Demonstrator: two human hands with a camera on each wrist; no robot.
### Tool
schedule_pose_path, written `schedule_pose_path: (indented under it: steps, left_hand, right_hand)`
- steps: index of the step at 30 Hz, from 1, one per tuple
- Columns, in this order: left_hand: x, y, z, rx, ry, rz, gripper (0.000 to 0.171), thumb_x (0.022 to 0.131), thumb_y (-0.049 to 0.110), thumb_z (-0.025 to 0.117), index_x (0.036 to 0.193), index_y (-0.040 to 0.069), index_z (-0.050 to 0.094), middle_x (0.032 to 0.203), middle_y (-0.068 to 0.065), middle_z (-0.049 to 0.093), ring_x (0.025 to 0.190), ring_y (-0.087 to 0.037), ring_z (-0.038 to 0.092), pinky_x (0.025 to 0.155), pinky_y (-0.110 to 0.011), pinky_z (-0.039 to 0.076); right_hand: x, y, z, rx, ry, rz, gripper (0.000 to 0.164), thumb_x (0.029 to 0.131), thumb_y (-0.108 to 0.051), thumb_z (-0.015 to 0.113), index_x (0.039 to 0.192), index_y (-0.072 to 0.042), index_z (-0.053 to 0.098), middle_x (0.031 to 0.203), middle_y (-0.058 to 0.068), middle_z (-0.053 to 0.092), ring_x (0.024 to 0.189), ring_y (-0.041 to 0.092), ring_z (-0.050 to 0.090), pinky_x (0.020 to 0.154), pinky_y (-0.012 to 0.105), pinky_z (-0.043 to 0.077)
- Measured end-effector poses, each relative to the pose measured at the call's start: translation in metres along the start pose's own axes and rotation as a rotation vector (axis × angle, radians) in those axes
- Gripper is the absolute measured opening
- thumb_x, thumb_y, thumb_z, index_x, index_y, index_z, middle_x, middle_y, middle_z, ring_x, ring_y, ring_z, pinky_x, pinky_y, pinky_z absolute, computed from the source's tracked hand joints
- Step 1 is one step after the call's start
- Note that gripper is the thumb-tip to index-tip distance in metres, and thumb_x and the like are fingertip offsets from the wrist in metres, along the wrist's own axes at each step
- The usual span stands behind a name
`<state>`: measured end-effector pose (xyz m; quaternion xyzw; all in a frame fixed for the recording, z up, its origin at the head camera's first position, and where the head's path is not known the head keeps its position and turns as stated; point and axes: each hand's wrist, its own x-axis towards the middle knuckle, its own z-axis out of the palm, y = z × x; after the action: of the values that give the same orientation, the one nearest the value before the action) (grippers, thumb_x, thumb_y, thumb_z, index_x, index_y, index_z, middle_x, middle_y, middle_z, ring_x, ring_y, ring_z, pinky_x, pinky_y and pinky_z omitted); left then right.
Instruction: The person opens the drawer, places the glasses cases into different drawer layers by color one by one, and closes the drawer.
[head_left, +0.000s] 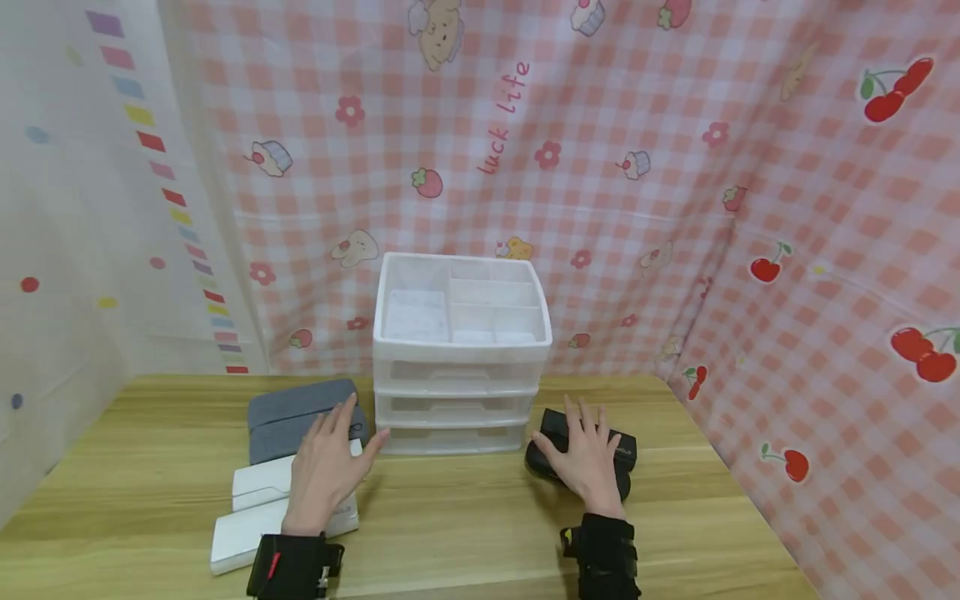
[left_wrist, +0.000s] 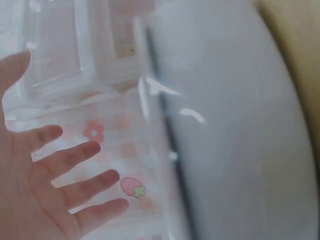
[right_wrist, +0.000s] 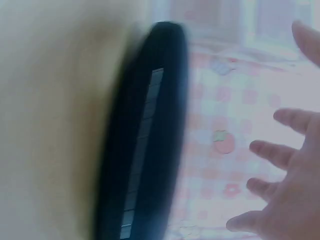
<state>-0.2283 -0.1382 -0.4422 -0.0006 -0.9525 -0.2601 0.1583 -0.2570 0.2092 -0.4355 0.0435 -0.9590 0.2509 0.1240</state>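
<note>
My left hand (head_left: 327, 467) is over a white case (head_left: 247, 533) with a fold across it, fingers spread and holding nothing. Behind that case lies a grey case (head_left: 300, 417), partly covered by the left fingertips in the head view. My right hand (head_left: 588, 458) hovers, fingers spread, over a black case (head_left: 626, 450) with small lettering, and hides part of it. Up close in the left wrist view, the white case (left_wrist: 235, 120) has a dark seam. The black case (right_wrist: 142, 135) appears edge-on in the right wrist view, apart from the fingers.
Between the hands, toward the back, stands a white drawer organizer (head_left: 461, 354) with three clear drawers and a divided open top. It backs onto a pink checked curtain (head_left: 480, 108). All of it rests on a wood-grain table (head_left: 450, 525).
</note>
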Motion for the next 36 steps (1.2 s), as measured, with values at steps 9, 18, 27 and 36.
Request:
schedule_pose_path:
  steps: [9, 18, 27, 36]
  left_hand:
    - [-0.003, 0.027, -0.003, -0.203, 0.206, -0.004, 0.052, 0.094, 0.046, 0.053, 0.121, 0.003, 0.059, 0.103, -0.017, 0.068, 0.091, -0.034, 0.064, 0.073, -0.047, 0.049]
    - [-0.006, 0.067, -0.002, -0.496, 0.203, -0.068, 0.025, 0.093, 0.024, 0.059, 0.103, 0.003, 0.068, 0.090, -0.013, 0.070, 0.082, -0.026, 0.067, 0.073, -0.035, 0.052]
    - [0.010, 0.118, 0.015, -1.000, -0.077, -0.298, 0.033, 0.096, 0.022, 0.055, 0.117, -0.003, 0.059, 0.109, -0.023, 0.067, 0.084, -0.017, 0.068, 0.068, -0.022, 0.052]
    - [0.025, 0.135, 0.023, -1.173, -0.077, -0.388, 0.039, 0.098, 0.028, 0.050, 0.121, -0.001, 0.058, 0.116, -0.021, 0.066, 0.092, -0.023, 0.068, 0.072, -0.026, 0.054]
  right_hand:
    - [0.010, -0.031, -0.048, 0.170, 0.096, -0.058, 0.072, 0.092, -0.044, 0.056, 0.147, -0.005, 0.030, 0.147, 0.023, 0.036, 0.136, 0.042, 0.033, 0.109, 0.058, 0.031]
    - [0.055, -0.069, -0.092, 0.172, 0.109, -0.143, 0.067, 0.092, -0.040, 0.058, 0.145, -0.004, 0.036, 0.138, 0.020, 0.048, 0.122, 0.036, 0.049, 0.099, 0.052, 0.042]
    - [0.096, -0.090, -0.098, 0.150, -0.033, -0.079, 0.060, 0.092, -0.040, 0.057, 0.141, -0.009, 0.041, 0.128, 0.015, 0.056, 0.115, 0.032, 0.056, 0.087, 0.044, 0.051]
    - [0.115, -0.097, -0.094, 0.068, -0.079, -0.080, 0.060, 0.091, -0.036, 0.058, 0.142, -0.008, 0.040, 0.128, 0.015, 0.058, 0.110, 0.030, 0.060, 0.087, 0.045, 0.051]
